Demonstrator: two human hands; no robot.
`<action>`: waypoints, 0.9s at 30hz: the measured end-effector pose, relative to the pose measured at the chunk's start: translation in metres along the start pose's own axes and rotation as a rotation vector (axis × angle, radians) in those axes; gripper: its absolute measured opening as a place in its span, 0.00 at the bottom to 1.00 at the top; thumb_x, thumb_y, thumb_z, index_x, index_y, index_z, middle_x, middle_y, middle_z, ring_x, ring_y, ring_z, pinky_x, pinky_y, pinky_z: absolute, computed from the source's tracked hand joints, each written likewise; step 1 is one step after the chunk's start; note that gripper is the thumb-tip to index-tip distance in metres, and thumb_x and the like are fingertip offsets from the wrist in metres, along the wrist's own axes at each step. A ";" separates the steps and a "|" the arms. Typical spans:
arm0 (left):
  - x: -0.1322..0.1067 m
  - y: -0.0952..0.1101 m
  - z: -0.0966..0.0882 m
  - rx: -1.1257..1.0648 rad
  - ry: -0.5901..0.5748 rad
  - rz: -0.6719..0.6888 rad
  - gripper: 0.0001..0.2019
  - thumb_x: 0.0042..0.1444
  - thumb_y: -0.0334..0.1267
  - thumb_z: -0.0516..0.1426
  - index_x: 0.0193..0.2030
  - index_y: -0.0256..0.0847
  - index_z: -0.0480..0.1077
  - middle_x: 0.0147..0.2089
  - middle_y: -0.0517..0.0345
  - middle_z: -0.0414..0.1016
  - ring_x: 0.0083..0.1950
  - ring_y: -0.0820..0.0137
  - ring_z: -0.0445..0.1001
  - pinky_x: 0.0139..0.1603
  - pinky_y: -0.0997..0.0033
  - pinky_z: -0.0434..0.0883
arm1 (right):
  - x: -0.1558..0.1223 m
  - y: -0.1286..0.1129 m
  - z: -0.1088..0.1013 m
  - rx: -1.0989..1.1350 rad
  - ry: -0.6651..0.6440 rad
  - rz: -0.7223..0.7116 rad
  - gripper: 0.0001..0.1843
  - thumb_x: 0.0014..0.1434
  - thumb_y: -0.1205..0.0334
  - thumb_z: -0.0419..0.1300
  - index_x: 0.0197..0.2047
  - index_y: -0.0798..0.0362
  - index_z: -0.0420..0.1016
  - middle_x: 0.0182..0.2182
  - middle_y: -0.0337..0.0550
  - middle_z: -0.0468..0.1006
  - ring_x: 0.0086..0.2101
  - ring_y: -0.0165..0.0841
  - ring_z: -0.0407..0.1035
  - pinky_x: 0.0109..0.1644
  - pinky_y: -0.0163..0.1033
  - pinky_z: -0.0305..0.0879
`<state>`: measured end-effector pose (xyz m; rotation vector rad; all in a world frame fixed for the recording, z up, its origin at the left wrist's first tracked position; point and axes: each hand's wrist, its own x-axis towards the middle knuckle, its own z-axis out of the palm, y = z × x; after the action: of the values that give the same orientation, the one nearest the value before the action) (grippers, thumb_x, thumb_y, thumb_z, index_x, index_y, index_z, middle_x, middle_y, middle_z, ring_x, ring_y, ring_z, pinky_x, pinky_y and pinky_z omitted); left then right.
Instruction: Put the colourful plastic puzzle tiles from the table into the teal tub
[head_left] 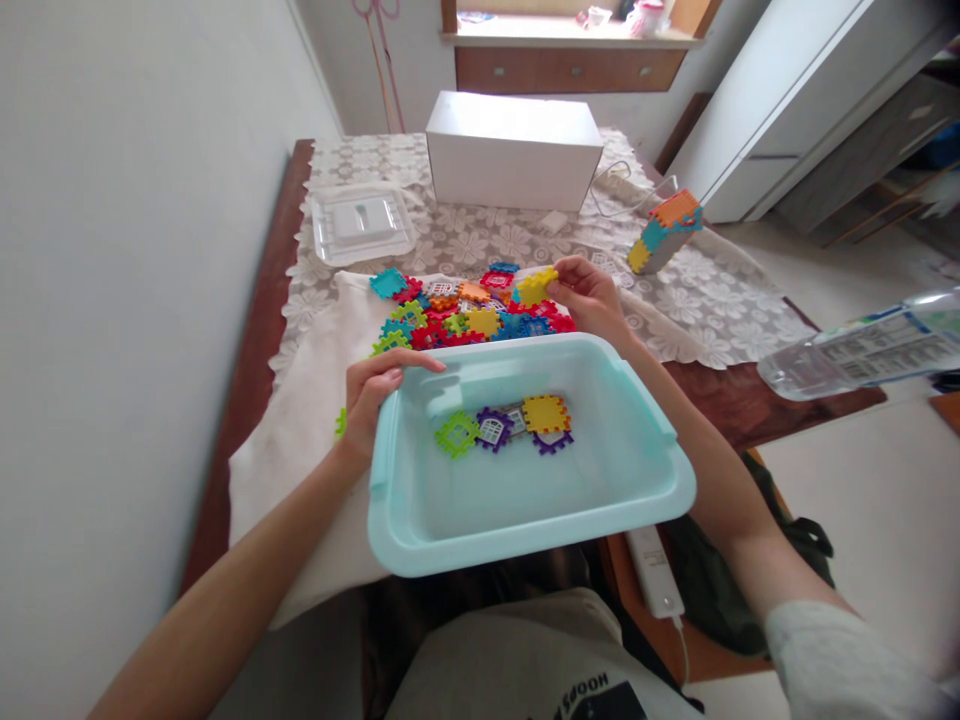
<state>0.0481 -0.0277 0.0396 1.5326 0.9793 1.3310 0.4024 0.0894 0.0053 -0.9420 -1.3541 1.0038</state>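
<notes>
My left hand (373, 400) is closed on the left far corner of a light blue plastic bin (525, 545), thumb over the rim. In the bin lie a few interlocking plastic tiles: a green tile (457, 434), a purple window tile (493, 429) and a yellow tile (547, 413) overlapping another purple one. Beyond the bin, my right hand (589, 295) pinches a yellow interlocking tile (537, 287) at the right side of a heap of colourful tiles (457, 318). The bin's far wall hides the near part of this heap.
A white box (514, 155) stands at the back, with a clear plastic lid (363, 222) to its left. On the right are an assembled tile block (666, 230) and a plastic bottle (862, 345). A power strip (655, 570) lies below the bin's right side.
</notes>
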 end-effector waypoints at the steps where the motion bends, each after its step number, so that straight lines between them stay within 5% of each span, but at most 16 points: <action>1: 0.000 0.001 0.000 0.001 -0.002 -0.001 0.24 0.69 0.58 0.65 0.38 0.40 0.93 0.37 0.46 0.91 0.31 0.62 0.74 0.30 0.62 0.65 | 0.000 0.001 0.000 0.033 0.012 0.013 0.36 0.50 0.28 0.89 0.45 0.41 0.81 0.42 0.40 0.86 0.48 0.43 0.85 0.55 0.48 0.89; 11: -0.002 0.001 -0.002 0.015 -0.011 -0.006 0.23 0.69 0.56 0.64 0.37 0.41 0.93 0.39 0.45 0.92 0.32 0.61 0.75 0.32 0.61 0.66 | 0.001 0.002 -0.006 0.258 0.128 0.175 0.41 0.47 0.28 0.90 0.48 0.39 0.75 0.53 0.41 0.92 0.56 0.47 0.88 0.57 0.53 0.93; 17: 0.000 0.005 -0.001 0.004 -0.016 0.001 0.20 0.67 0.52 0.64 0.37 0.41 0.94 0.35 0.47 0.90 0.29 0.63 0.72 0.29 0.62 0.64 | 0.004 0.008 -0.004 0.048 0.195 -0.057 0.36 0.53 0.30 0.86 0.48 0.39 0.74 0.45 0.39 0.83 0.49 0.42 0.82 0.59 0.47 0.87; 23: 0.000 0.007 0.002 -0.015 -0.015 -0.001 0.21 0.66 0.52 0.64 0.37 0.38 0.93 0.35 0.45 0.91 0.29 0.64 0.73 0.27 0.65 0.64 | -0.007 0.015 0.012 -0.240 -0.062 -0.081 0.27 0.57 0.37 0.84 0.44 0.41 0.78 0.42 0.42 0.83 0.46 0.44 0.82 0.61 0.52 0.87; 27: -0.005 0.000 0.001 -0.002 -0.003 0.029 0.22 0.69 0.54 0.63 0.40 0.39 0.94 0.37 0.46 0.91 0.30 0.63 0.74 0.28 0.64 0.65 | -0.009 0.024 0.015 -0.307 -0.092 -0.029 0.25 0.57 0.40 0.84 0.43 0.41 0.77 0.40 0.40 0.81 0.43 0.42 0.80 0.56 0.51 0.86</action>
<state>0.0481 -0.0321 0.0377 1.5528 0.9568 1.3490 0.3873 0.0880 -0.0203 -1.1103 -1.6254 0.8392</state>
